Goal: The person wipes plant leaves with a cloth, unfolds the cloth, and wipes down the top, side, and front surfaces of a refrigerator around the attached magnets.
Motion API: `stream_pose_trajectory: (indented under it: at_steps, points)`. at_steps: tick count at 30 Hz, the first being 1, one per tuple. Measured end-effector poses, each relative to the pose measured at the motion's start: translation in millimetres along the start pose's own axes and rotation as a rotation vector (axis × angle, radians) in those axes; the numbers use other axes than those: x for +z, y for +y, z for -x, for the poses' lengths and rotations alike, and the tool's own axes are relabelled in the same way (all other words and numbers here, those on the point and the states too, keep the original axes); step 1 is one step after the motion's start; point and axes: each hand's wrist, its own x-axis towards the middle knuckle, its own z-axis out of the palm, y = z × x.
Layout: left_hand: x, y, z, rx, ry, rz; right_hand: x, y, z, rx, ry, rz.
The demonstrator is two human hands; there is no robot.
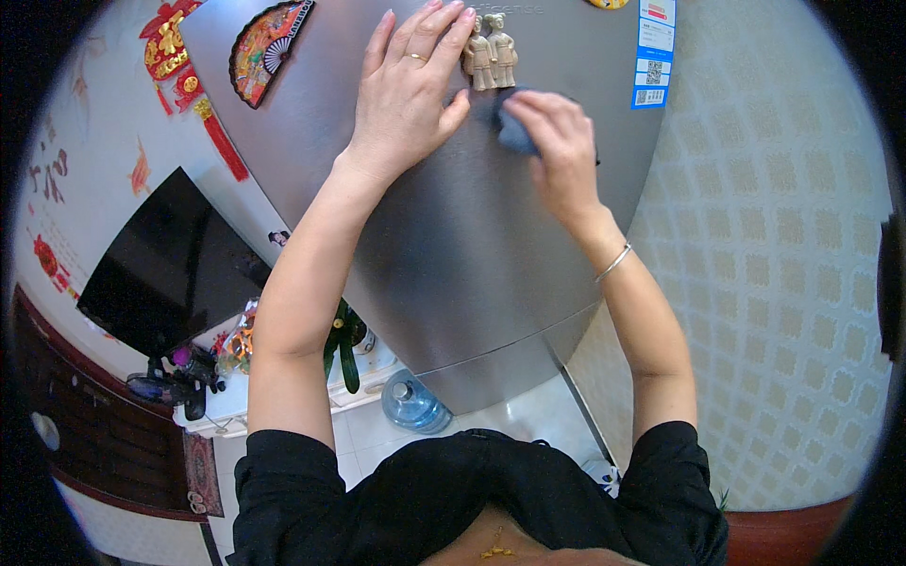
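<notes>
A grey metal refrigerator door (pixel 453 269) stands in front of me. My left hand (pixel 410 92) rests on its upper part, palm toward the metal, fingers spread a little and holding nothing. Right beside the fingertips is a beige magnet of two small figures (pixel 492 53); whether the fingers touch it is hard to tell. Just below and to the right of that magnet, my right hand (pixel 563 145), slightly blurred, grips a blue-grey cloth (pixel 515 134) against the door. Part of the cloth is hidden under the fingers.
On the door are a fan-shaped magnet (pixel 265 53) and a blue-and-white label (pixel 652 56). A large blue water bottle (pixel 416 405) stands on the floor below. To the left are a television (pixel 177 269) and a white cabinet (pixel 226 410). A patterned wall (pixel 764 269) rises at right.
</notes>
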Motion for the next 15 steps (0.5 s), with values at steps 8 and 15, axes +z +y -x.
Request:
stream_pose_trajectory:
  at_steps: [8, 15]
  points:
    - [5, 1, -2, -0.01, -0.005, -0.039, 35, -40, 27, -0.036, 0.007, -0.071]
    - [4, -1, -4, -0.032, -0.032, -0.053, 35, -17, 38, -0.015, 0.014, -0.065]
